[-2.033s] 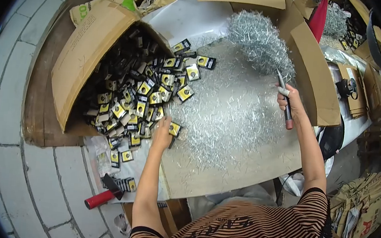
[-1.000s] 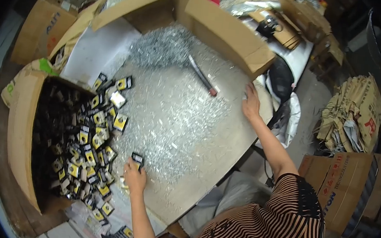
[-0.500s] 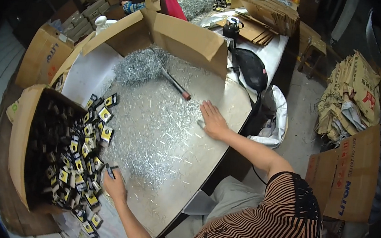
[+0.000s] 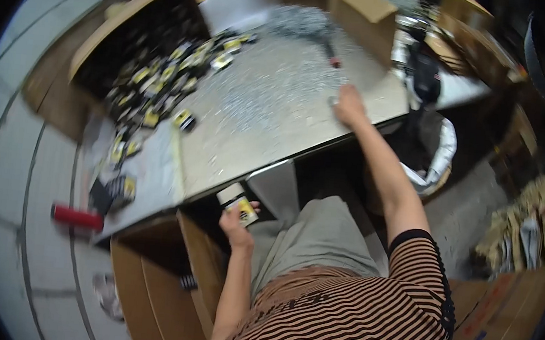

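Note:
My left hand (image 4: 237, 227) is closed round a small black, yellow and white box (image 4: 242, 208), held off the table's front edge above an open carton. On the right part of the pale tabletop (image 4: 221, 158) rests my right hand (image 4: 349, 106). Its fingers are curled in, and a small greyish bit shows at the thumb; blur hides what it is. Thin silver metal pins (image 4: 253, 102) lie scattered left of that hand, with a denser heap (image 4: 296, 21) behind. A dark rod with a red tip (image 4: 335, 61) leans out of the heap.
Many similar small boxes (image 4: 163, 81) spill from a tipped carton (image 4: 129, 18) on the left. Below the table edge stands an open carton (image 4: 133, 288) with one dark box inside. A red cylinder (image 4: 78, 217) is at the left; a white-lined bin (image 4: 444, 154) stands right.
The view has swung down and left. My left hand moved from beside the box pile to over the open carton, holding a box. My right hand went from flat to curled.

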Tool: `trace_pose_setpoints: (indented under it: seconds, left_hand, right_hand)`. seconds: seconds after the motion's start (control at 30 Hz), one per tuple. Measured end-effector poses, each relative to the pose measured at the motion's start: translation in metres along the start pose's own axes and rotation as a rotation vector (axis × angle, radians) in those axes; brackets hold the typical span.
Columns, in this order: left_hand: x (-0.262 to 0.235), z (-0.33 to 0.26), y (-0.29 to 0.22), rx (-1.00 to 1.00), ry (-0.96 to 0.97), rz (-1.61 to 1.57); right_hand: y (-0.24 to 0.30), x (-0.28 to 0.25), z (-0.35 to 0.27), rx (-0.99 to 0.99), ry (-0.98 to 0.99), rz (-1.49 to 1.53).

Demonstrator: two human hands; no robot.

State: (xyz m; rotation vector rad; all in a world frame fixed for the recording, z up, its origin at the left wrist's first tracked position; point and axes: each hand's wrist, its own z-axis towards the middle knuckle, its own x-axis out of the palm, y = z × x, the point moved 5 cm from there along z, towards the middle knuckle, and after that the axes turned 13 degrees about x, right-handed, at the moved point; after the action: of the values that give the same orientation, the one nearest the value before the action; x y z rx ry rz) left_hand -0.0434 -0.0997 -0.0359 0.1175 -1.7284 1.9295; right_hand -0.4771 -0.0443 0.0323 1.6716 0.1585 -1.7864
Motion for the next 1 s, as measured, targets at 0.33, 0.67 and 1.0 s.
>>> trace_pose_setpoints:
  seconds: [0.33,0.67,1.0]
  left_hand:
    - [-0.094,0.0,0.049,-0.202,-0.327,-0.089]
    - [-0.072,-0.076,0.105,-0.598,0.059,0.07]
    - [-0.009,-0.078,0.118,-0.583,0.469,0.225]
  right_hand:
    - [0.137,0.046,-0.104,-0.46,0.15,0.066]
    - [0.149,0.046,-0.098,-0.66,0.294,0.112]
    - [0.162,0.041,-0.145,-0.677,0.348,0.291]
